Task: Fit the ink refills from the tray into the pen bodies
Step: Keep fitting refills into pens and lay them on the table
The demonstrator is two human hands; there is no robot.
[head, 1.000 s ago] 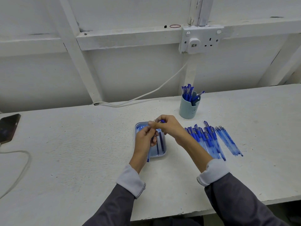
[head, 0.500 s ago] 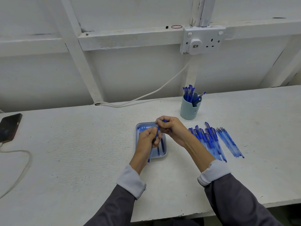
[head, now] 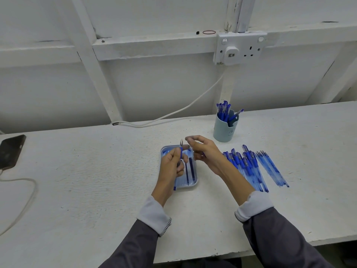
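Refills (head: pixel 187 172), two dark ones, lie in the pale blue tray (head: pixel 191 185) on the table (head: pixel 96 171). Left hand (head: pixel 172 167) grips a pen body (head: pixel 181 150) above it, tip up. Right hand (head: pixel 204 153) curls loosely alongside, though whether it pinches anything is unclear. Cup (head: pixel 224 132) holds capped pens (head: pixel 224 111).

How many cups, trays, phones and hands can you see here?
Cups: 1
Trays: 1
Phones: 1
Hands: 2, the left hand gripping a pen, the right hand beside it
Total: 5
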